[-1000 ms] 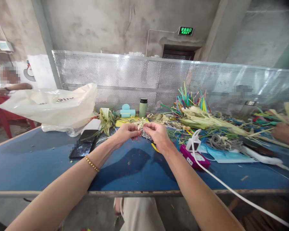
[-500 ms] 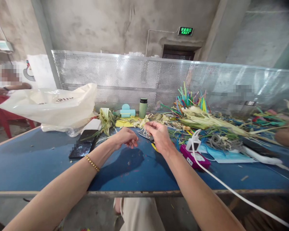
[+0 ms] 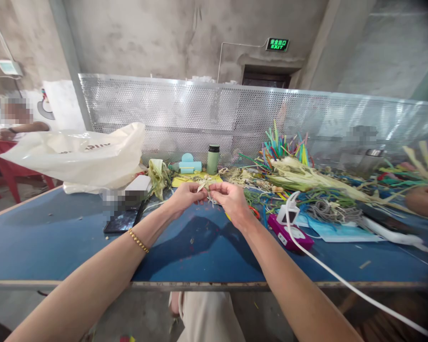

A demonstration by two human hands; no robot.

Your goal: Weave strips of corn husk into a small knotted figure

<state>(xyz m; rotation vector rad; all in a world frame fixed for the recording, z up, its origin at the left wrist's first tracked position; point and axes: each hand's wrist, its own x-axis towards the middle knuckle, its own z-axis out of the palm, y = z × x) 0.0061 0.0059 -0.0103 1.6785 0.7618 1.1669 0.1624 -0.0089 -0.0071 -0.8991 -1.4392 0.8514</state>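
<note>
In the head view, the left hand (image 3: 187,195), wearing a gold beaded bracelet (image 3: 138,241) at the wrist, and the bare right hand (image 3: 231,199) are close together, both pinching a small, pale yellow-green fibrous strip (image 3: 206,183) above the blue-topped table (image 3: 71,247), well in from its near edge. Towards the far edge stands a light green cylindrical bottle (image 3: 213,163) with a black cap (image 3: 214,148); a magenta box (image 3: 290,233) lies right of the hands.
</note>
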